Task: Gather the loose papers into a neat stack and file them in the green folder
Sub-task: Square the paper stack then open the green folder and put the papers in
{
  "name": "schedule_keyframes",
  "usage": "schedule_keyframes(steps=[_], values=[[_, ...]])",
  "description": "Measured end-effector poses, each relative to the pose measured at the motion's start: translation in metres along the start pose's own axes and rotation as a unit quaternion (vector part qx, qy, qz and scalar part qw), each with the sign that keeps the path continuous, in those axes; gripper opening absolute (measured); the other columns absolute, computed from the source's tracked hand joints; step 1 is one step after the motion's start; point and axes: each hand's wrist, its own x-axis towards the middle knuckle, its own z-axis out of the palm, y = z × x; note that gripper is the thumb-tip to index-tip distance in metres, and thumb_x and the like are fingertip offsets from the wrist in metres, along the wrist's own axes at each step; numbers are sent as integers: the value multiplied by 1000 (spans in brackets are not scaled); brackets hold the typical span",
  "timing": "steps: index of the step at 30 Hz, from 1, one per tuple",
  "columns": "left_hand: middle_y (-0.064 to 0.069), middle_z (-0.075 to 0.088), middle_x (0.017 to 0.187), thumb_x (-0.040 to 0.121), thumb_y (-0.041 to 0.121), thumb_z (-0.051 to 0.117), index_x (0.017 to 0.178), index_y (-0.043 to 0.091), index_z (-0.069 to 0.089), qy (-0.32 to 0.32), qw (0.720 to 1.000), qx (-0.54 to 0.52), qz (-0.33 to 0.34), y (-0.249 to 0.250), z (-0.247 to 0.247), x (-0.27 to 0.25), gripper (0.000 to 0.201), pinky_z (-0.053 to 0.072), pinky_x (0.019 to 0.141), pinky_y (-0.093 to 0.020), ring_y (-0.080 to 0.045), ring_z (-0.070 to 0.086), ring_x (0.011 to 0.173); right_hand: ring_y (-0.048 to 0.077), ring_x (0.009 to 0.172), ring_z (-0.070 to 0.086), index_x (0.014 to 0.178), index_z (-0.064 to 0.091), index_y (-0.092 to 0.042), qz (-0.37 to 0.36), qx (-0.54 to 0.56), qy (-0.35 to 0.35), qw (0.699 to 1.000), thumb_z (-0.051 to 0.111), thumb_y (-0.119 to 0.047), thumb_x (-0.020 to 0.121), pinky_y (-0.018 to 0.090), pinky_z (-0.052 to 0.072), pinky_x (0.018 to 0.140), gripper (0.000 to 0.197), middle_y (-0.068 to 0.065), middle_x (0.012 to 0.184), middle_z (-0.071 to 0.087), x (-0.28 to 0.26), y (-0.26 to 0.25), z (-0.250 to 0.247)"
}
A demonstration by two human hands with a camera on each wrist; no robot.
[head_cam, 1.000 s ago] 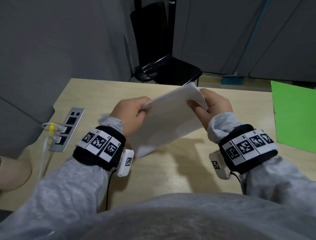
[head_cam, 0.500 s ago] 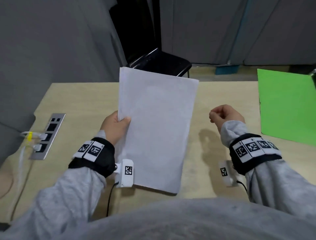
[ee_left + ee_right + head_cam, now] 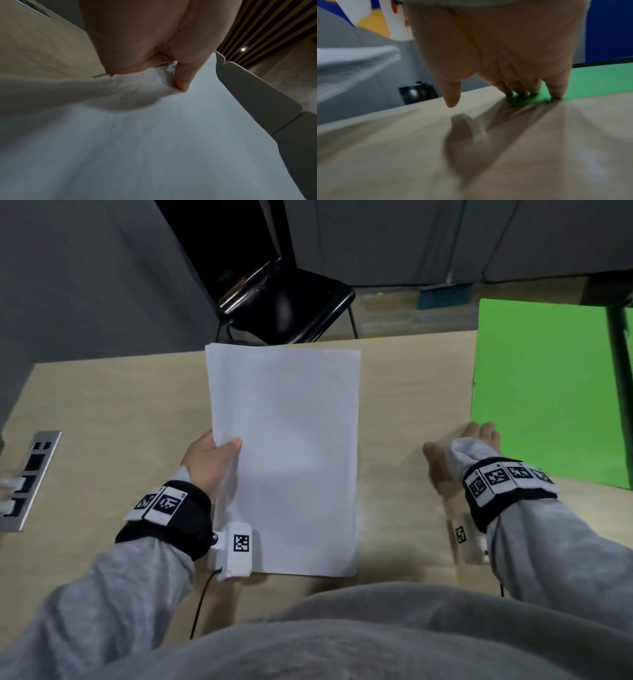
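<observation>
A squared stack of white papers (image 3: 287, 453) hangs above the middle of the wooden desk (image 3: 102, 412). My left hand (image 3: 210, 460) grips its left edge, thumb on top; the left wrist view shows the thumb (image 3: 181, 81) pressing into the papers (image 3: 154, 135). The green folder (image 3: 544, 392) lies flat at the desk's right side. My right hand (image 3: 476, 436) reaches to the folder's near-left corner with straight fingers. In the right wrist view its fingertips (image 3: 556, 93) touch the folder (image 3: 590, 83) at that edge, and the thumb (image 3: 452, 98) hangs free above the desk.
A metal socket panel (image 3: 29, 477) with white plugs is set into the desk at the left edge. A black chair (image 3: 284, 302) stands beyond the far edge. Grey partitions close the left and back.
My right hand let go of the papers and moved right to the green folder's corner. The left hand turned the stack flat and now holds it alone.
</observation>
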Motion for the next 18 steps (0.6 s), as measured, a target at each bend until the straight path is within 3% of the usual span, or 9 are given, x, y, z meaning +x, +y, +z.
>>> schedule_keyframes(steps=[3,4,5,7,10,12,14,16,18], values=[[-13,73,106,65,39,63,99,22,70,-5,1000,-1,-5,-2,4,4,39,49,95,-58,-35,69,100,35,133,34,136,33,3,-64,-15,-91,994,51,-30,92,44,26,112,57,12,143,36,-19,-17,6],[-13,73,107,66,38,63,99,22,69,-5,1000,-2,-5,-1,4,5,37,49,96,-58,-35,69,100,32,129,41,136,36,-2,-82,-8,-132,988,50,-37,92,40,32,110,58,5,133,44,-29,-25,8],[-13,73,107,68,36,63,98,21,69,-1,1000,-6,-4,-2,4,6,34,49,96,-58,-35,68,100,30,126,45,137,35,-9,-87,17,-160,983,51,-43,90,38,36,107,60,7,138,47,-34,-31,12],[-14,72,108,72,32,61,96,21,68,2,1000,-9,-3,-2,1,4,28,49,96,-58,-35,68,101,29,123,49,136,36,-18,-93,98,-138,981,57,-41,87,36,38,104,59,7,142,45,-42,-35,15],[-11,73,103,81,24,60,95,23,68,-3,1000,-15,7,-3,-7,1,16,49,96,-54,-33,69,96,36,140,25,140,28,-20,-57,-6,-10,998,50,-49,87,53,21,114,64,14,155,19,-37,-19,15],[-8,73,101,86,20,58,94,23,69,-1,1000,-25,16,-8,-16,3,14,50,95,-51,-31,69,94,42,143,1,146,15,-24,-15,-115,-22,993,37,-63,87,61,4,114,74,17,158,-1,-40,-6,20],[-8,74,104,81,24,60,96,25,70,1,999,-29,19,-11,-26,3,18,50,96,-52,-31,69,96,43,142,-10,148,3,-26,-25,-182,-60,981,21,-74,83,59,-5,113,83,21,156,-11,-52,-4,34],[-8,74,106,79,26,60,98,25,70,1,999,-35,19,-14,-38,4,21,49,96,-53,-31,69,98,41,142,-12,147,-1,-30,-76,-171,-84,979,29,-71,83,61,-4,112,81,16,157,-14,-66,-21,51],[-10,73,107,83,22,58,98,23,69,3,999,-43,25,-18,-50,5,19,48,98,-54,-32,69,99,37,144,-2,147,5,-31,-143,-118,-126,975,49,-54,86,59,7,114,79,8,158,-7,-84,-50,61]])
